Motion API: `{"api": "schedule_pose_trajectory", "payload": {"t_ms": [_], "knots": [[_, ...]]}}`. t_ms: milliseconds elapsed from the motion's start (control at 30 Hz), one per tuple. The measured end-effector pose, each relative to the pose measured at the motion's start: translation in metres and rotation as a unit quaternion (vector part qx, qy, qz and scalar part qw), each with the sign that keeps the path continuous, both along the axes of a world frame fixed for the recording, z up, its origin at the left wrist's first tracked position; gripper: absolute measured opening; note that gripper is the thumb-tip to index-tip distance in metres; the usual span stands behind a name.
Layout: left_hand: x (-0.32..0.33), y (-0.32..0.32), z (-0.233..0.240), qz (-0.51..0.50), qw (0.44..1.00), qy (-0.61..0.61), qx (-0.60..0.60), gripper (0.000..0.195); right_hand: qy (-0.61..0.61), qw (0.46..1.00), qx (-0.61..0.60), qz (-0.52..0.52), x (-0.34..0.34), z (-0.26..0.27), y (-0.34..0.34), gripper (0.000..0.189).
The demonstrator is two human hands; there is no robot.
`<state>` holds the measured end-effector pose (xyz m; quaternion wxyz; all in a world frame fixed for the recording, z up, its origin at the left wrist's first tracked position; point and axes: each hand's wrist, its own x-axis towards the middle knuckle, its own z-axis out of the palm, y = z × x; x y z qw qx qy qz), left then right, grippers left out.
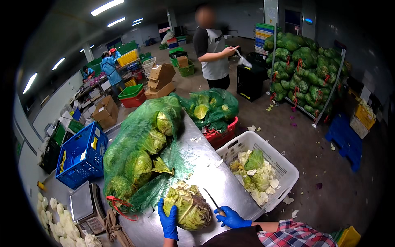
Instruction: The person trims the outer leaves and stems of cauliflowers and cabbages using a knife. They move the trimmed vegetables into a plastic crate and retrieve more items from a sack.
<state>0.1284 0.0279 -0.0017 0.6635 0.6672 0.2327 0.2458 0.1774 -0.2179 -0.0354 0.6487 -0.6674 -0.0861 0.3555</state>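
Observation:
My left hand (pixel 168 219), in a blue glove, rests its spread fingers against the left side of a cabbage head (pixel 189 207). Brown, wilted outer leaves cover the cabbage's right side. Just right of it, my right hand (pixel 232 218), also gloved in blue, grips a knife (pixel 213 199) by its wooden handle. The curved blade points up and away, apart from the cabbage. Beyond my left hand lies a green mesh sack (pixel 139 136) of cabbages, slit along one side, with a red tie (pixel 118 203) at its near end. All this stands on a metal table (pixel 228 185).
A white crate (pixel 287 182) of trimmed leaves stands right of the table; a red crate (pixel 230 129) holds another mesh sack. Left are a blue crate (pixel 80 157), a scale (pixel 88 207) and cauliflower heads (pixel 63 225). A person (pixel 213 49) stands beyond, near a rack of bagged cabbages (pixel 305 68).

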Motion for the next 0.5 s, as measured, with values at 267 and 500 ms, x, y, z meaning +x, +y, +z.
{"api": "schedule_pose_trajectory", "payload": {"t_ms": [267, 500], "knots": [[0.004, 0.009, 0.000, 0.028, 0.998, 0.005, 0.064, 0.061, -0.046, 0.990, -0.092, 0.092, -0.008, 0.009, 0.023, 0.050], [0.022, 0.008, 0.014, -0.019, 0.999, 0.030, -0.025, 0.058, -0.139, 0.983, -0.116, 0.025, 0.007, 0.019, 0.012, 0.024]]}}
